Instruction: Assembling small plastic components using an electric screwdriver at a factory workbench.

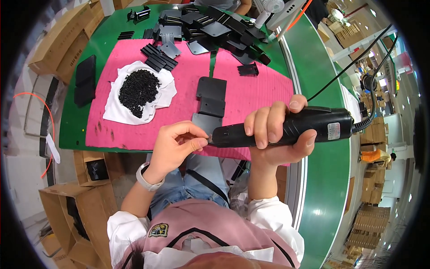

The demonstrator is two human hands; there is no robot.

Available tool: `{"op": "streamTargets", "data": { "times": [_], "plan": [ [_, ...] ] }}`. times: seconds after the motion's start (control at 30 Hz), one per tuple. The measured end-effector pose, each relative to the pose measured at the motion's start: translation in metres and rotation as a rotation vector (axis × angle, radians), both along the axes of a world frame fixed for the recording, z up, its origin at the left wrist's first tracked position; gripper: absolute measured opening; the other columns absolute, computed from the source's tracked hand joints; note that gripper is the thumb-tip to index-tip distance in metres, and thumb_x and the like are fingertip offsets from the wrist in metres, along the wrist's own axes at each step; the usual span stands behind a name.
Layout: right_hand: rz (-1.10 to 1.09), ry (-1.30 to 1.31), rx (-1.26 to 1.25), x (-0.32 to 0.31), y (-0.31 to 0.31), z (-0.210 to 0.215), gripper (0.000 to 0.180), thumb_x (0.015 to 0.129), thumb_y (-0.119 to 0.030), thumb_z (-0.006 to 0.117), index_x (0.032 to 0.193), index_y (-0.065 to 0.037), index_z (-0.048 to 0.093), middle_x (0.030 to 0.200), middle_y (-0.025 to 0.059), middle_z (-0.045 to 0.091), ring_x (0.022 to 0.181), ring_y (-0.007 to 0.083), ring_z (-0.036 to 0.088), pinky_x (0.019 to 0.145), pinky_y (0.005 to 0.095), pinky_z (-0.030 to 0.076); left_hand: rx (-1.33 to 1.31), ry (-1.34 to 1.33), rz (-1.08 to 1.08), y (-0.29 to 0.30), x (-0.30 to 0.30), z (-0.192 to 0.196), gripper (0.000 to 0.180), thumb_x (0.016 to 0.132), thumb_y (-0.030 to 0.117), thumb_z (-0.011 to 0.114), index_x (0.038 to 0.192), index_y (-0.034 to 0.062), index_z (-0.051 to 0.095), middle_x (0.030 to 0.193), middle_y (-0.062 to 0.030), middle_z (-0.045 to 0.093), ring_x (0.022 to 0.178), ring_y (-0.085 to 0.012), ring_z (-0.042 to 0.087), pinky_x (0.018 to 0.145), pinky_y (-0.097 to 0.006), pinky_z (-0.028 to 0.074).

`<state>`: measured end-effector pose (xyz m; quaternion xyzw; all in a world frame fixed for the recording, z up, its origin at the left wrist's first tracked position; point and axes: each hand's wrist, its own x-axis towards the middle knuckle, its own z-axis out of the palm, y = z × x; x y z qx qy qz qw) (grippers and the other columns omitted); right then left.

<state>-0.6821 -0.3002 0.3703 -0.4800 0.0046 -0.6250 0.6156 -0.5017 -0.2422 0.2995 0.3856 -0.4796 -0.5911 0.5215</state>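
Note:
My right hand (pixel 280 130) is wrapped round a black electric screwdriver (pixel 322 125), held level over the near edge of the table with its tip toward the left. At that tip, the thumb and index finger of my left hand (pixel 179 142) are pinched together; whatever they hold is too small to make out. Just beyond the screwdriver, black flat plates (pixel 211 92) lie in a line on the pink mat (pixel 251 96). Further left, a heap of small black screws (pixel 139 92) rests on a white cloth (pixel 168 92).
Black plates and brackets (pixel 215 29) are piled at the far side of the green table (pixel 324 179). Ribbed black strips (pixel 159 57) lie near the cloth. A cord (pixel 374 96) runs from the screwdriver up to the right. Open cardboard boxes (pixel 58 206) stand at lower left. Another person's arm (pixel 244 6) shows beyond the pile.

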Motion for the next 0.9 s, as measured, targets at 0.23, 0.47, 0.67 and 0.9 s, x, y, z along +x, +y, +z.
{"op": "streamTargets", "data": {
  "times": [0.23,0.47,0.67,0.9],
  "plan": [
    [0.031,0.035,-0.038,-0.019,-0.034,0.004,0.048,0.086,-0.049,0.056,0.111,-0.009,0.047,0.059,-0.0002,0.044,0.044,0.0117,0.042,0.053,0.032,0.041,-0.133,-0.331,0.21,-0.031,0.0,-0.001,0.042,0.079,0.013,0.072,0.112,-0.0036,0.052,0.07,-0.0048,0.057,0.058,-0.0101,0.052,0.053,-0.025,0.042],
    [-0.151,0.345,-0.098,-0.012,-0.059,-0.007,0.044,0.082,-0.039,0.06,0.106,-0.006,0.044,0.057,0.0036,0.044,0.042,0.0138,0.041,0.049,0.0317,0.039,-0.159,-0.817,0.104,-0.078,0.01,-0.017,0.044,0.091,0.028,0.056,0.115,-0.0082,0.05,0.059,-0.0057,0.054,0.041,-0.0123,0.05,0.041,-0.027,0.037],
    [-0.131,0.354,-0.054,-0.005,-0.061,-0.007,0.036,0.082,-0.03,0.06,0.101,-0.004,0.045,0.056,0.0054,0.044,0.041,0.0145,0.04,0.045,0.0289,0.038,0.075,-0.507,-0.004,-0.08,0.003,-0.011,0.038,0.088,0.022,0.059,0.109,-0.0081,0.051,0.053,-0.0065,0.053,0.039,-0.016,0.051,0.04,-0.032,0.037],
    [-0.132,0.534,-0.029,0.008,-0.064,-0.001,0.03,0.077,-0.022,0.063,0.089,-0.002,0.044,0.054,0.0066,0.045,0.04,0.0145,0.04,0.039,0.0267,0.033,0.063,-0.451,-0.027,-0.085,0.004,-0.022,0.028,0.091,0.018,0.058,0.107,-0.002,0.047,0.062,-0.0009,0.054,0.039,-0.0064,0.043,0.035,-0.021,0.031]
  ]
}}
